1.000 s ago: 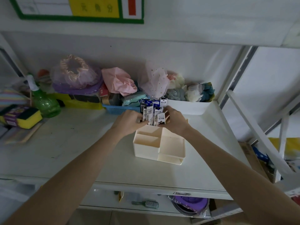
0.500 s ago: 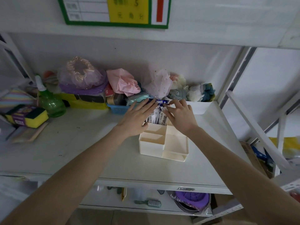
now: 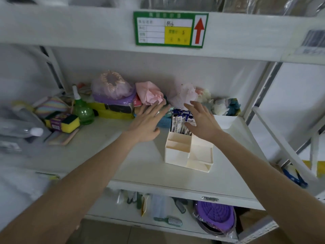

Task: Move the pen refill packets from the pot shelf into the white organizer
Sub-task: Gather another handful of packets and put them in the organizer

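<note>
A cream-white organizer [image 3: 177,154] with several compartments stands on the white shelf [image 3: 144,173]. Several blue-and-white pen refill packets [image 3: 181,121] stand upright in its back left compartment. My left hand [image 3: 147,122] hovers to the left of the packets with fingers straight and spread, holding nothing. My right hand [image 3: 202,122] hovers just right of the packets, above the organizer's back right part, fingers straight and empty.
Behind the organizer lie a blue basket [image 3: 164,121], pink cloth [image 3: 149,93], a purple cap [image 3: 112,87] and a white bin [image 3: 226,120] of scrubbers. A green spray bottle [image 3: 82,110] and sponges [image 3: 61,121] sit at left. Below are a hairbrush [image 3: 168,221] and purple pot [image 3: 214,213].
Both hands let go of the packets, opened and spread apart, the left moving left and the right staying beside the organizer. The camera tilted up, showing the green shelf label.
</note>
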